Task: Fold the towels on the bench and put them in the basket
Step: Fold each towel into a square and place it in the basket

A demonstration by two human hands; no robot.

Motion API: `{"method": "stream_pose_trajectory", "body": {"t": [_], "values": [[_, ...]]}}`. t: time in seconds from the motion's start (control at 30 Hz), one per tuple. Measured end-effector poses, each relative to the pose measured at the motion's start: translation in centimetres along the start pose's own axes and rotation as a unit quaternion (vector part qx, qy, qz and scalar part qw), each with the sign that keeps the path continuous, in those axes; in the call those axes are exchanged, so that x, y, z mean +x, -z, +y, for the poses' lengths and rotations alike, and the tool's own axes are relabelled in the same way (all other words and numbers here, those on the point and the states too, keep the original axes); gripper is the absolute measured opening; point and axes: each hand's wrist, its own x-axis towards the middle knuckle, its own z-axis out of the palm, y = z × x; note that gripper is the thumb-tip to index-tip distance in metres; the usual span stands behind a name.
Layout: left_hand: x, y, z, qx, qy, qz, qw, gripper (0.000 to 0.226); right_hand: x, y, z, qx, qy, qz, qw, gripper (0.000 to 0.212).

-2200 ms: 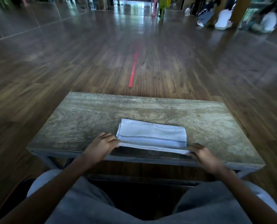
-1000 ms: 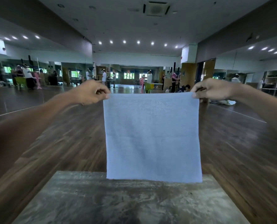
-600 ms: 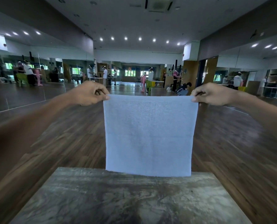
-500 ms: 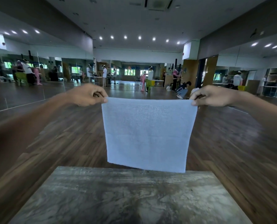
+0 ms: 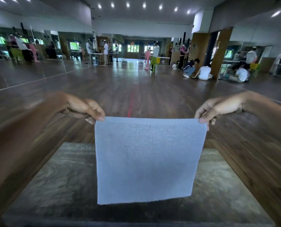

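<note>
Head view, one towel [image 5: 146, 159] over one bench [image 5: 57, 181], left hand [image 5: 85, 110], right hand [image 5: 218, 108] pinching its top corners

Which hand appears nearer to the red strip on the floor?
Left. The left hand pinches the towel just left of the red strip; the right hand pinches its opposite corner, far to the strip's right.

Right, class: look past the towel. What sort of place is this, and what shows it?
Probably a large dance or exercise studio: a mirrored wall, a wide wooden floor, and people working at tables far across the open hall.
</note>
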Motion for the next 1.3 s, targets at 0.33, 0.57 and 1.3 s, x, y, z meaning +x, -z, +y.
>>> {"method": "stream_pose_trajectory", "body": {"t": [0.33,0.57,1.3], "values": [[5.6,-12.9,-5.3,0.038,0.081,-0.088,0.992,0.002,11.0,-11.5,7.7,0.032,-0.071,-0.004,0.997,0.007],[8.6,-16.8,-5.9,-0.014,-0.012,0.21,0.978,0.009,14.5,-14.1,10.1,0.027,-0.054,0.302,0.951,0.011],[4.7,-35.8,-14.4,0.126,-0.083,0.364,0.919,0.039,13.9,-34.6,16.4,-0.017,-0.064,0.408,0.91,0.018]]}}
